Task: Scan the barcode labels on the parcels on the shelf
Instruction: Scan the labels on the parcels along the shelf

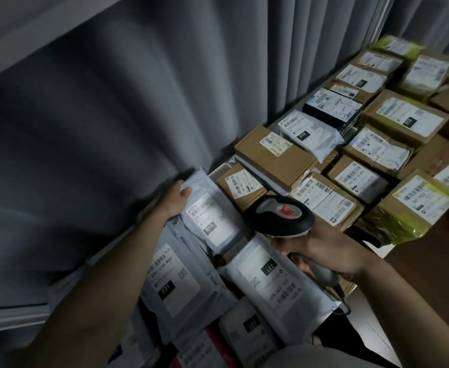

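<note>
Right hand [324, 251] wraps its fingers around the grey barcode scanner [282, 216], black head with a red patch, hovering over the parcels. Left hand [177, 199] grips the top edge of a grey mailer [212, 208] labelled 010. Beyond, brown cartons [274, 155] crowd the shelf.

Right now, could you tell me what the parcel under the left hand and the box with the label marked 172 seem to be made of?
Grey parcel: apparently a soft plastic mailer, slightly glossy; its skin creases and sags around the white label. Brown box: looks like matte cardboard, with flat faces and crisp edges.
</note>
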